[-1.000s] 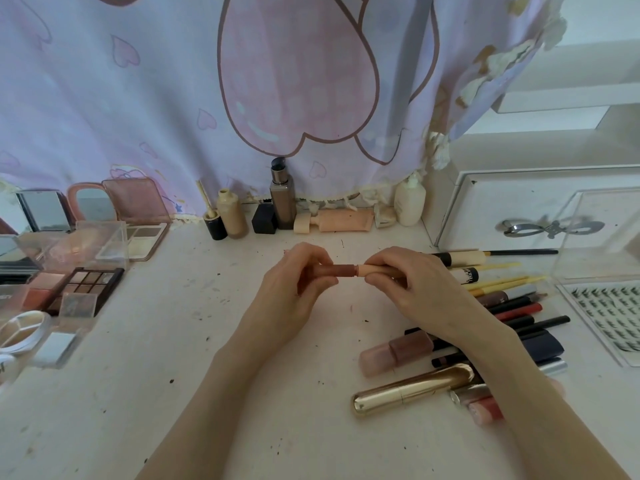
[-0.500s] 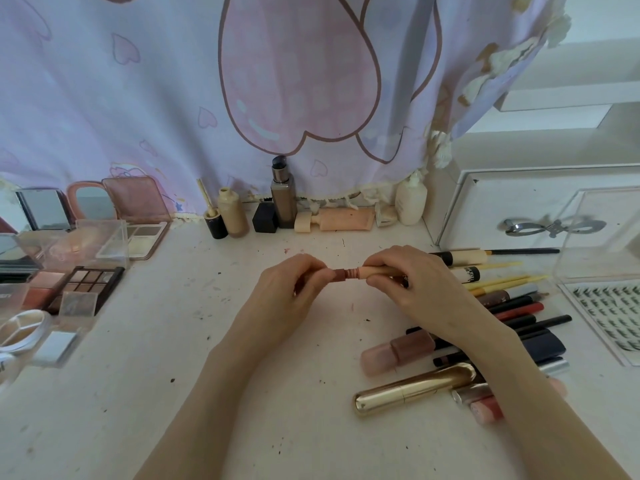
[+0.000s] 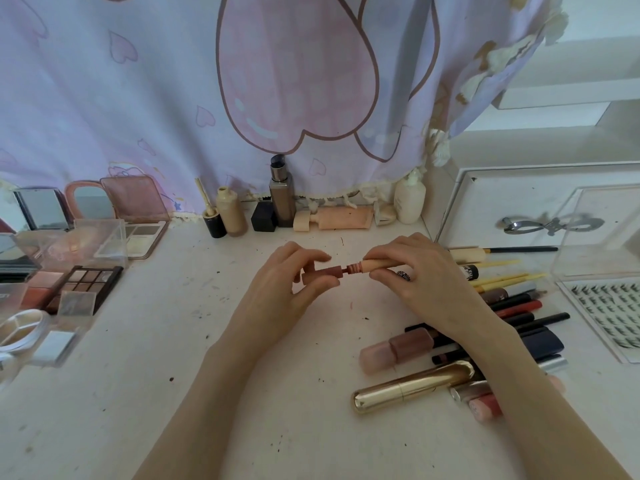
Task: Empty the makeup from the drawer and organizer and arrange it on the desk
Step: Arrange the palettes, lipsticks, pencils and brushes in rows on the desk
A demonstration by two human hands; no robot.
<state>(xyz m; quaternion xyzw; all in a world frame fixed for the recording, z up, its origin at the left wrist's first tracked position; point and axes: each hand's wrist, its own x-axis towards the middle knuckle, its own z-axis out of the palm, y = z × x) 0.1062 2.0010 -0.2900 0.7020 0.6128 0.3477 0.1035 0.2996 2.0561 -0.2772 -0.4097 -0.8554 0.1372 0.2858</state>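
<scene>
1. The left hand (image 3: 294, 289) pinches the small brown lip tube (image 3: 320, 274). The right hand (image 3: 415, 275) grips its peach cap (image 3: 375, 264). A gap shows between them, likely so the cap twists.
2. Both are mid-desk, above the white desk (image 3: 138, 358).
3. At 4 o'clock, the shiny gold tube (image 3: 412, 386) lies flat.

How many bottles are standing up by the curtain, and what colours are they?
Beige bottle: 1
Brown bottle: 1
White bottle: 1
Total: 3
</scene>
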